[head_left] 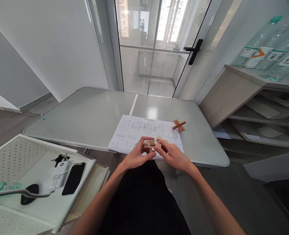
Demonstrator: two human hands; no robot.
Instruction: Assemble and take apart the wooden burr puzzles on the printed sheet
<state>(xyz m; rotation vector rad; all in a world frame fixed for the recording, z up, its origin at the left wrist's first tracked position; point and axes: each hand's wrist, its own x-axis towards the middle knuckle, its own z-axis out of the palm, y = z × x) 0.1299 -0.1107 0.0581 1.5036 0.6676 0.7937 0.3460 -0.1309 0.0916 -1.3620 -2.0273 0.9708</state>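
Note:
Both my hands meet over the near edge of the grey table, above a printed instruction sheet. My left hand pinches a small cluster of light wooden puzzle pieces, one marked with a dark number. My right hand grips the same cluster from the right, fingers curled around it. A finished-looking wooden cross puzzle lies on the table just beyond the sheet's far right corner, apart from both hands.
A white perforated cart at my left carries a black phone, a white charger with cable and a dark round object. Wooden shelves with papers and plastic bottles stand right. A glass door lies behind the table.

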